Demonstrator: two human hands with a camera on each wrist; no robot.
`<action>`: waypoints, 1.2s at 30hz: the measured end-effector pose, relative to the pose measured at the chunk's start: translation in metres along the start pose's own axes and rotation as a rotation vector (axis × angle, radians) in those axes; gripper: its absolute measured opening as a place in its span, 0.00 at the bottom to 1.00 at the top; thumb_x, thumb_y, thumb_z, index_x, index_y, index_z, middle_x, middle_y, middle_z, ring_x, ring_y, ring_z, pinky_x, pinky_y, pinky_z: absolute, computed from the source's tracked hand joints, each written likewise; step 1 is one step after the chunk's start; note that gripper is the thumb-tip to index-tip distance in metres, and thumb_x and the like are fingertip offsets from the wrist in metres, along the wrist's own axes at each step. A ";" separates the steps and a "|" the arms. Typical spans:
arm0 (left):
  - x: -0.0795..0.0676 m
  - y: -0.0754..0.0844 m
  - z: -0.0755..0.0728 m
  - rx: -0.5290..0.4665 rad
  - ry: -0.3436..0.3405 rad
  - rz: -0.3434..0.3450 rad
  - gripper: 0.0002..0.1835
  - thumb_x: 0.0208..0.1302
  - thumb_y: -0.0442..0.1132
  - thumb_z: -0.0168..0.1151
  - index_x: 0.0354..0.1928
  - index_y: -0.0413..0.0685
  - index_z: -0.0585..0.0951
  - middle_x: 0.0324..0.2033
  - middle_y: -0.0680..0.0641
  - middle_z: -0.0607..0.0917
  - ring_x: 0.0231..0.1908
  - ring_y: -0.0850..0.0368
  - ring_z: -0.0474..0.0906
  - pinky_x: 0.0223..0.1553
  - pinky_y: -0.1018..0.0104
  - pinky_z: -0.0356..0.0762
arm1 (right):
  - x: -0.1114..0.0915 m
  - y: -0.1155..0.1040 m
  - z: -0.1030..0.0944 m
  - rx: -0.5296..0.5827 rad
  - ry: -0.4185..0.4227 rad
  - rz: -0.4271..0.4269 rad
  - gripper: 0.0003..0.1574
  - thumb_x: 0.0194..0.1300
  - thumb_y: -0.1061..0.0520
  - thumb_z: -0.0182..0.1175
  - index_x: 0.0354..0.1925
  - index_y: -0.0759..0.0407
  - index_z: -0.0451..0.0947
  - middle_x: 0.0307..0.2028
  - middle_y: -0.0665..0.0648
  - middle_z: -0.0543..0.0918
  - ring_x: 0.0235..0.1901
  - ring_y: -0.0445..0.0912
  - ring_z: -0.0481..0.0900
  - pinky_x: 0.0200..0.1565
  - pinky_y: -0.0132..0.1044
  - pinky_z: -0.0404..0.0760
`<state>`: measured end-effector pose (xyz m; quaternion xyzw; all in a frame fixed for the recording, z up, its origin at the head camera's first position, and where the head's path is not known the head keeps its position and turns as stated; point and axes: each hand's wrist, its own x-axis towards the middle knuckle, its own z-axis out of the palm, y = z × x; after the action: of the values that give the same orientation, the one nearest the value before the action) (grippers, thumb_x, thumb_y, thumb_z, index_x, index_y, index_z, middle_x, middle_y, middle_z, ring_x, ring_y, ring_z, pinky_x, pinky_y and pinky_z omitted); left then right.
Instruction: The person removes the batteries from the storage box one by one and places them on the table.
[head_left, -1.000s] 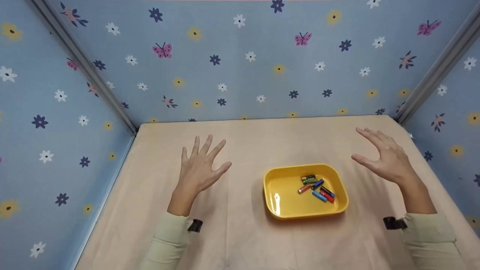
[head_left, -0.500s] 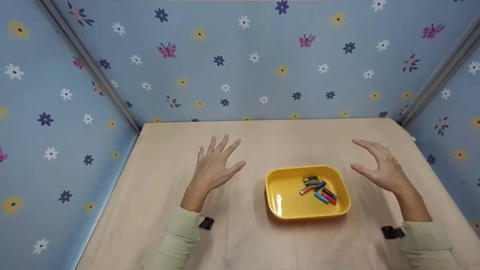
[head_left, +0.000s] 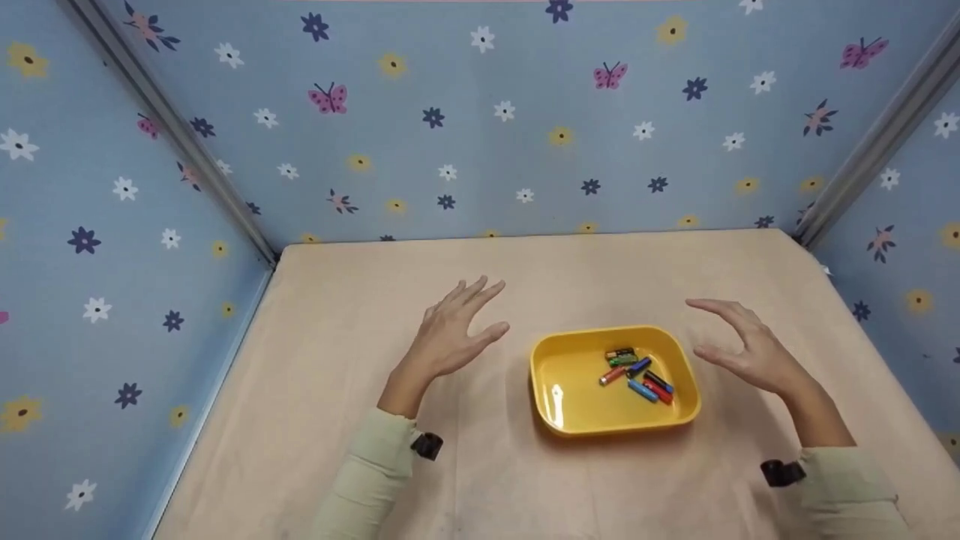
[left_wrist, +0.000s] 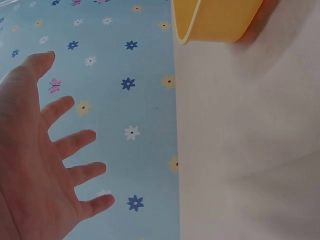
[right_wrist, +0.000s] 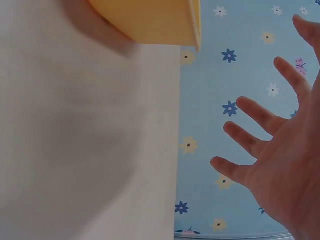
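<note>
A yellow plastic tray [head_left: 577,409] with rounded corners rests on the cloth-covered table, right of centre in the head view. Several small batteries in blue, red, green and black lie in its right half, among them a light blue battery [head_left: 642,390] and an orange-red battery [head_left: 611,376]. To the tray's left my left hand [head_left: 450,334] hovers with fingers spread and nothing in it. My right hand [head_left: 754,349] is held off the tray's right side, thumb and fingers apart, also holding nothing. Both wrist views show the tray's outer wall [left_wrist: 220,22] beyond the spread fingers.
Blue flowered panels [head_left: 480,120] enclose the table at the back and both sides, with grey metal posts [head_left: 172,135] at the corners. A pale cloth [head_left: 337,300] covers the tabletop. Each sleeve cuff bears a small black device [head_left: 427,445].
My left hand has moved right, toward the tray. The right hand has come slightly left and nearer to the tray's right edge. Tray and batteries stay in place.
</note>
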<state>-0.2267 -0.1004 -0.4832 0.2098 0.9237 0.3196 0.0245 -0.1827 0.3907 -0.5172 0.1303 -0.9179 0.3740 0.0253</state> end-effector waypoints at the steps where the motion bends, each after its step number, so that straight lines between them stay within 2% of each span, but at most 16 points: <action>1: 0.001 -0.001 0.002 -0.020 -0.008 0.004 0.37 0.81 0.63 0.62 0.87 0.68 0.69 0.89 0.47 0.65 0.90 0.34 0.55 0.81 0.14 0.52 | -0.001 0.002 0.002 0.008 0.002 -0.003 0.44 0.73 0.53 0.75 0.82 0.46 0.73 0.81 0.64 0.73 0.81 0.66 0.65 0.72 0.91 0.57; 2: 0.002 -0.001 0.003 -0.042 -0.021 0.005 0.38 0.81 0.63 0.62 0.87 0.69 0.69 0.90 0.48 0.65 0.91 0.35 0.55 0.82 0.14 0.51 | -0.002 0.004 0.005 0.013 0.007 -0.008 0.44 0.73 0.54 0.75 0.82 0.46 0.74 0.81 0.64 0.73 0.81 0.61 0.65 0.72 0.90 0.57; 5: 0.004 -0.001 0.007 -0.092 -0.058 -0.005 0.38 0.80 0.63 0.64 0.87 0.72 0.68 0.90 0.51 0.65 0.91 0.39 0.55 0.82 0.14 0.47 | -0.006 0.009 0.012 0.031 0.011 -0.022 0.44 0.72 0.56 0.76 0.82 0.45 0.74 0.80 0.62 0.74 0.80 0.35 0.64 0.73 0.89 0.58; 8: 0.007 -0.002 0.011 -0.123 -0.095 -0.007 0.39 0.80 0.63 0.65 0.87 0.75 0.67 0.90 0.53 0.64 0.91 0.41 0.55 0.83 0.15 0.45 | -0.008 0.013 0.017 0.043 0.002 -0.034 0.45 0.72 0.57 0.76 0.82 0.46 0.73 0.80 0.62 0.75 0.73 0.14 0.56 0.74 0.89 0.58; 10: 0.009 -0.003 0.014 -0.127 -0.113 0.002 0.39 0.80 0.64 0.65 0.87 0.76 0.67 0.90 0.53 0.64 0.91 0.41 0.55 0.83 0.15 0.46 | -0.009 0.015 0.020 0.049 -0.004 -0.036 0.45 0.72 0.57 0.76 0.82 0.47 0.73 0.79 0.63 0.74 0.71 0.10 0.53 0.74 0.89 0.58; 14: 0.011 -0.002 0.018 -0.134 -0.141 0.008 0.39 0.79 0.65 0.65 0.87 0.77 0.66 0.90 0.54 0.64 0.91 0.41 0.55 0.84 0.15 0.46 | -0.013 0.019 0.026 0.060 -0.018 -0.029 0.45 0.72 0.57 0.75 0.82 0.48 0.72 0.79 0.65 0.74 0.72 0.09 0.52 0.74 0.90 0.57; 17: 0.011 -0.001 0.019 -0.139 -0.150 0.009 0.39 0.79 0.65 0.66 0.87 0.77 0.67 0.90 0.55 0.64 0.91 0.41 0.55 0.84 0.16 0.45 | -0.016 0.023 0.032 0.073 -0.034 -0.017 0.45 0.73 0.56 0.75 0.82 0.48 0.72 0.80 0.66 0.73 0.77 0.16 0.56 0.74 0.90 0.55; 20: 0.011 0.000 0.019 -0.138 -0.158 0.030 0.39 0.78 0.65 0.66 0.87 0.76 0.68 0.90 0.55 0.64 0.91 0.41 0.55 0.84 0.15 0.46 | -0.019 0.026 0.039 0.084 -0.047 0.008 0.44 0.74 0.55 0.74 0.83 0.47 0.72 0.81 0.67 0.72 0.85 0.43 0.62 0.74 0.91 0.54; 23: 0.013 0.003 0.018 -0.134 -0.168 0.056 0.40 0.78 0.66 0.66 0.87 0.75 0.68 0.90 0.55 0.64 0.91 0.41 0.54 0.83 0.15 0.46 | -0.023 0.029 0.042 0.084 -0.060 0.037 0.43 0.75 0.54 0.73 0.83 0.48 0.71 0.82 0.69 0.71 0.84 0.72 0.59 0.74 0.91 0.54; 26: 0.015 0.005 0.017 -0.146 -0.205 0.075 0.41 0.78 0.66 0.65 0.88 0.74 0.67 0.91 0.53 0.62 0.92 0.40 0.52 0.84 0.16 0.46 | -0.027 0.032 0.044 0.091 -0.066 0.058 0.43 0.76 0.53 0.73 0.83 0.48 0.70 0.82 0.69 0.70 0.84 0.76 0.58 0.74 0.91 0.54; 27: 0.015 0.006 0.016 -0.153 -0.224 0.078 0.41 0.78 0.66 0.65 0.88 0.74 0.66 0.91 0.53 0.61 0.92 0.40 0.51 0.85 0.18 0.46 | -0.028 0.033 0.045 0.096 -0.067 0.064 0.43 0.77 0.52 0.73 0.83 0.47 0.70 0.83 0.69 0.70 0.84 0.73 0.59 0.74 0.90 0.54; 28: 0.016 0.007 0.016 -0.164 -0.243 0.082 0.41 0.78 0.65 0.65 0.88 0.74 0.66 0.91 0.52 0.60 0.92 0.39 0.50 0.86 0.19 0.46 | -0.029 0.033 0.045 0.100 -0.067 0.071 0.43 0.77 0.52 0.73 0.83 0.46 0.70 0.83 0.68 0.70 0.86 0.65 0.60 0.75 0.90 0.54; 30: 0.018 0.008 0.015 -0.181 -0.282 0.088 0.41 0.79 0.64 0.65 0.89 0.73 0.64 0.92 0.51 0.59 0.93 0.39 0.49 0.87 0.23 0.47 | -0.030 0.035 0.047 0.111 -0.068 0.069 0.42 0.77 0.51 0.72 0.83 0.46 0.71 0.83 0.67 0.71 0.86 0.44 0.61 0.75 0.89 0.55; 33: 0.021 0.010 0.016 -0.197 -0.310 0.094 0.41 0.80 0.62 0.65 0.89 0.72 0.64 0.92 0.51 0.59 0.93 0.39 0.49 0.89 0.26 0.47 | -0.032 0.037 0.049 0.127 -0.064 0.053 0.41 0.77 0.53 0.72 0.83 0.47 0.72 0.82 0.68 0.73 0.76 0.17 0.57 0.76 0.89 0.54; 35: 0.024 0.010 0.017 -0.202 -0.311 0.102 0.41 0.80 0.61 0.65 0.89 0.71 0.65 0.91 0.51 0.60 0.92 0.39 0.50 0.89 0.28 0.49 | -0.032 0.038 0.049 0.131 -0.063 0.040 0.41 0.78 0.54 0.72 0.82 0.48 0.72 0.81 0.68 0.73 0.71 0.10 0.54 0.76 0.88 0.56; 36: 0.025 0.010 0.017 -0.208 -0.310 0.108 0.40 0.80 0.60 0.66 0.89 0.70 0.65 0.91 0.50 0.60 0.92 0.40 0.51 0.89 0.29 0.49 | -0.033 0.038 0.050 0.133 -0.063 0.033 0.41 0.78 0.55 0.71 0.83 0.48 0.72 0.81 0.68 0.74 0.72 0.09 0.55 0.81 0.81 0.58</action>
<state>-0.2428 -0.0731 -0.4886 0.3021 0.8583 0.3779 0.1711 -0.1586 0.3896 -0.5835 0.1283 -0.8933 0.4303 -0.0184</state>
